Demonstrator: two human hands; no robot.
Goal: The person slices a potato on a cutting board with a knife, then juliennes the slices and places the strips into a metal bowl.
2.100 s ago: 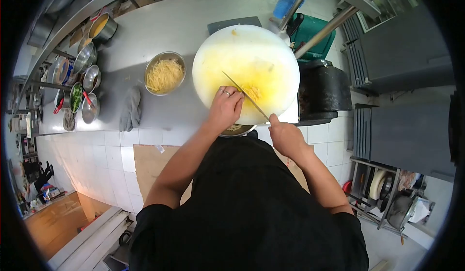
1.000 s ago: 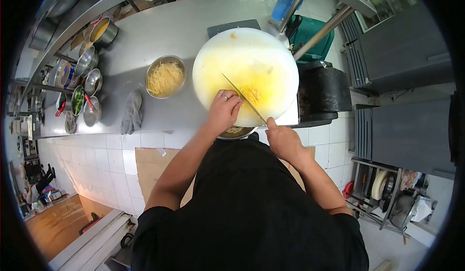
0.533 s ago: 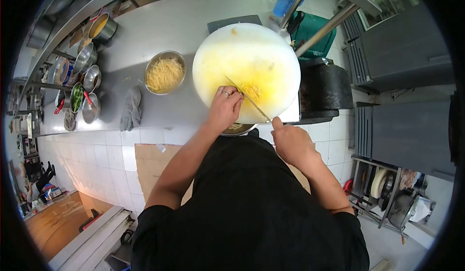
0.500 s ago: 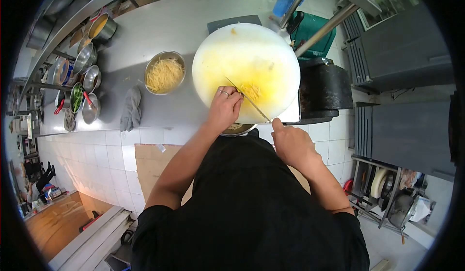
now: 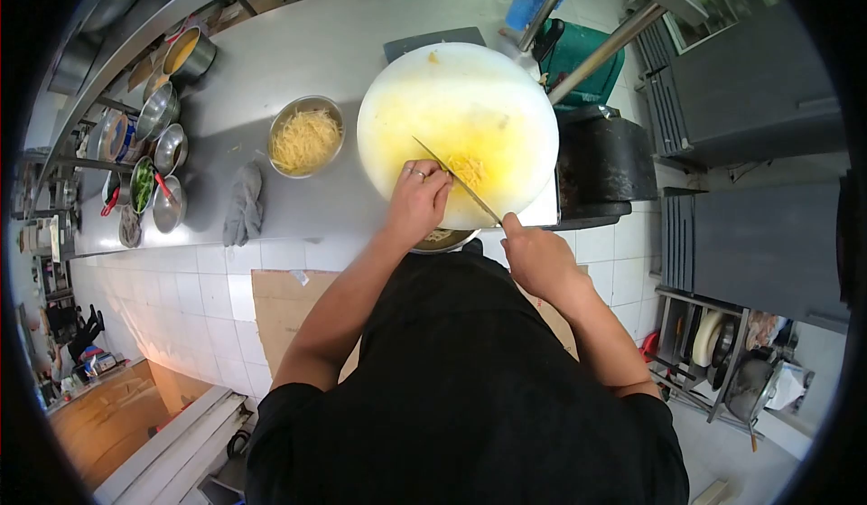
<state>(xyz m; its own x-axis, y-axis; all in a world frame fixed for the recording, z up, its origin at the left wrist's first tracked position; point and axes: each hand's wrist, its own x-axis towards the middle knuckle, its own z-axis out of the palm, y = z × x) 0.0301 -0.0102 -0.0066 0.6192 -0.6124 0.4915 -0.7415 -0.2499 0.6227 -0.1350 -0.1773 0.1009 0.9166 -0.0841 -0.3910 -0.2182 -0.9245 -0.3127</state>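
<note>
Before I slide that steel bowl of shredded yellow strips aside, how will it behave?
The steel bowl sits flat on smooth steel counter, so it should probably glide easily, not tip. It looks thin-walled, likely light. The shredded strips are heaped loose near the rim; a jerk might spill some.

Bare bench [image 5: 298, 44] beyond the bowl of shreds [image 5: 307, 136], cloth [image 5: 244, 202] left, slanting metal poles [image 5: 587, 62] crowding the board's [image 5: 424, 80] right edge

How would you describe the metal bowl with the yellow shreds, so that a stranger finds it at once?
Start at the round white cutting board on the steel counter, where the left hand presses food beside the knife. Directly to the board's left stands the metal bowl, with a grey cloth lying nearer the counter's edge. Unlike the smaller bowls along the far-left rim, it stands alone and is heaped with pale yellow shreds.
</note>
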